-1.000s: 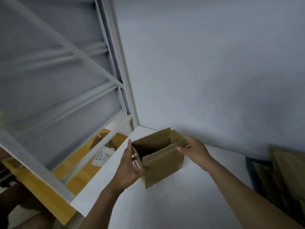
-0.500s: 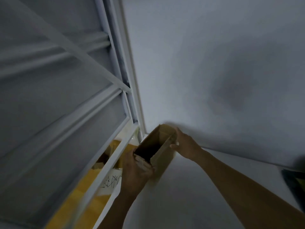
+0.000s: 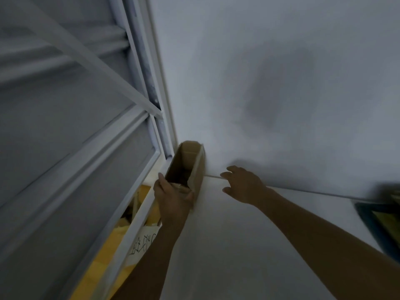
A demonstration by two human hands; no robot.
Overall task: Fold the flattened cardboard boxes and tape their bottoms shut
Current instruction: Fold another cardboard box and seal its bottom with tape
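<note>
1. Standing in the far corner of the white surface [image 3: 249,245], the cardboard box [image 3: 195,169] is open-topped, its inside too dark to read.
2. The left hand [image 3: 173,198] grips its near end, hiding that edge.
3. The right hand [image 3: 243,182] hangs spread and empty, apart from the box.
4. The wall [image 3: 281,72] backs the box, a white frame [image 3: 86,61] crowds its left, and open surface lies to its right.
5. A dark object [image 3: 381,221] is cut off at the right edge.

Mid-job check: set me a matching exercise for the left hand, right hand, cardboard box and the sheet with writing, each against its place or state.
Things: 1 left hand; 2 right hand; 3 cardboard box; 4 sheet with writing
States: A lower than the table, past its edge; B open-topped, in the corner by the wall; C grips the box's near end; D fingers spread, holding nothing
Pairs: 1-C, 2-D, 3-B, 4-A
</note>
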